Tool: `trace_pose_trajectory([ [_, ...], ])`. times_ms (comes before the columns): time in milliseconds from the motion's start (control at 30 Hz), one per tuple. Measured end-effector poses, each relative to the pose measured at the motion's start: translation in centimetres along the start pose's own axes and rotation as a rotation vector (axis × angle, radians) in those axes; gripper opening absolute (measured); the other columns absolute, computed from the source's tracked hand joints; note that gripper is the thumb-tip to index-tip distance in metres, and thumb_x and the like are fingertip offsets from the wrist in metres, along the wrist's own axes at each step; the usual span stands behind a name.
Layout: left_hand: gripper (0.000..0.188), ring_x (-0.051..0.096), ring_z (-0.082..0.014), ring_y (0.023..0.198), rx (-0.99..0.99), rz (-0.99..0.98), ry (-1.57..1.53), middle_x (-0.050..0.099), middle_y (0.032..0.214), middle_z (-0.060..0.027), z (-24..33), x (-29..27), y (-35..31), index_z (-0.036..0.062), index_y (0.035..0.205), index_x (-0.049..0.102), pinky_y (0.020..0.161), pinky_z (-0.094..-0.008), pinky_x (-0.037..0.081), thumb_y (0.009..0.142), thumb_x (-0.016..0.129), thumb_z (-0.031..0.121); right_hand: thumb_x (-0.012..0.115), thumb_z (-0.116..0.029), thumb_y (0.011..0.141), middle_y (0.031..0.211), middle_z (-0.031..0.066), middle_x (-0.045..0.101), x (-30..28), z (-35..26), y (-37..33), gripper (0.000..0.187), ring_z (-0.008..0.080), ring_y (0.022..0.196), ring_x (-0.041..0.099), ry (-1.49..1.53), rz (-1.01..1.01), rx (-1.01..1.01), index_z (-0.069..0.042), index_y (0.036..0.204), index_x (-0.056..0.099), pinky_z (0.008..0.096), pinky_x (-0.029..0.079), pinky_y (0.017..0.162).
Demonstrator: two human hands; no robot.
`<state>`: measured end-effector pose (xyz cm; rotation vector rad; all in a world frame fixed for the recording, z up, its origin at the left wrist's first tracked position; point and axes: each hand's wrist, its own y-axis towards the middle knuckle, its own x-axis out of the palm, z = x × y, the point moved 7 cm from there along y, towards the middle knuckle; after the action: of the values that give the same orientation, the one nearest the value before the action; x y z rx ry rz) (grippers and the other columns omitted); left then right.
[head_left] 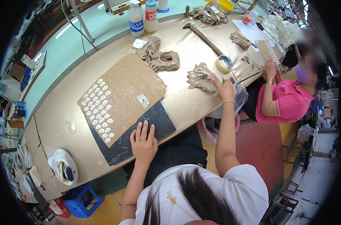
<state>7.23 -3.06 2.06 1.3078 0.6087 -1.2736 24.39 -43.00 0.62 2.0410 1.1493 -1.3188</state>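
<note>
My left hand [145, 144] lies with fingers outstretched on a black board [161, 119] at the table's near edge. On that board rests a brown cardboard sheet [127, 88], with rows of small white rounded pieces [99, 107] along its left side and a small clear-and-white packet [143, 100] at the right. My right hand [224, 92] reaches to a stack of tan cut pieces [201, 77]. One finger extends onto the stack's right edge, the others apart from it; nothing visible is held. A thin dark pointed tool [232, 80] lies beside these fingers.
Tan bundles [164, 60] lie beyond the cardboard, near two bottles [136, 20]. A hammer [204, 37] and a tape roll [224, 63] lie beyond the stack. At right a person in pink [279, 99] works on another sheet. A white roundish item [63, 166] sits at lower left.
</note>
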Motion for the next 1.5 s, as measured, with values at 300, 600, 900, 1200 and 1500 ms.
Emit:
trace_pose_trajectory([
  [300, 0.042, 0.049, -0.0302, 0.138, 0.007, -0.004, -0.020, 0.056, 0.145, -0.0122, -0.1, 0.0, -0.2, 0.0108, 0.127, 0.067, 0.109, -0.0490, 0.037, 0.085, 0.065, 0.011, 0.075, -0.067, 0.076, 0.099, 0.0298, 0.072, 0.5, -0.6, -0.9, 0.078, 0.0404, 0.093, 0.072, -0.039, -0.093, 0.095, 0.008, 0.097, 0.071, 0.0455, 0.055, 0.082],
  [600, 0.041, 0.049, -0.0302, 0.137, 0.007, 0.000, -0.018, 0.057, 0.144, -0.0124, 0.0, -0.2, -0.1, 0.0104, 0.127, 0.067, 0.109, -0.0488, 0.037, 0.085, 0.065, 0.012, 0.077, -0.055, 0.078, 0.109, 0.0299, 0.070, 2.1, -1.7, -0.5, 0.072, 0.0422, 0.103, 0.069, 0.236, 0.063, 0.088, 0.007, 0.113, 0.064, 0.0438, 0.053, 0.092],
  [900, 0.041, 0.050, -0.0308, 0.137, 0.007, -0.004, -0.017, 0.057, 0.144, -0.0126, 0.0, -0.1, 0.0, 0.0103, 0.126, 0.068, 0.109, -0.0493, 0.037, 0.085, 0.065, 0.011, 0.079, -0.040, 0.081, 0.062, 0.0053, 0.058, 5.0, 1.9, 2.8, 0.046, 0.0140, 0.042, 0.050, 0.367, 0.129, 0.036, 0.000, 0.093, 0.061, 0.0314, 0.038, 0.038],
  [1200, 0.045, 0.049, -0.0307, 0.138, 0.013, -0.033, 0.012, 0.056, 0.146, -0.0126, -0.1, 0.4, -0.2, 0.0120, 0.128, 0.067, 0.109, -0.0504, 0.038, 0.084, 0.067, 0.015, 0.078, -0.035, 0.076, 0.077, 0.0139, 0.068, -0.5, -3.6, 1.6, 0.046, 0.0219, 0.066, 0.064, 0.518, 0.008, -0.060, 0.004, 0.098, 0.068, 0.0377, 0.054, 0.069],
  [1500, 0.045, 0.049, -0.0305, 0.137, -0.019, -0.070, 0.025, 0.057, 0.145, -0.0119, 0.0, 0.3, 0.0, 0.0127, 0.126, 0.067, 0.109, -0.0502, 0.037, 0.082, 0.066, 0.014, 0.074, -0.036, 0.077, 0.086, 0.0184, 0.072, -7.6, -16.3, 10.9, 0.046, 0.0301, 0.078, 0.070, 0.180, -0.064, -0.517, 0.003, 0.102, 0.068, 0.0376, 0.054, 0.072],
])
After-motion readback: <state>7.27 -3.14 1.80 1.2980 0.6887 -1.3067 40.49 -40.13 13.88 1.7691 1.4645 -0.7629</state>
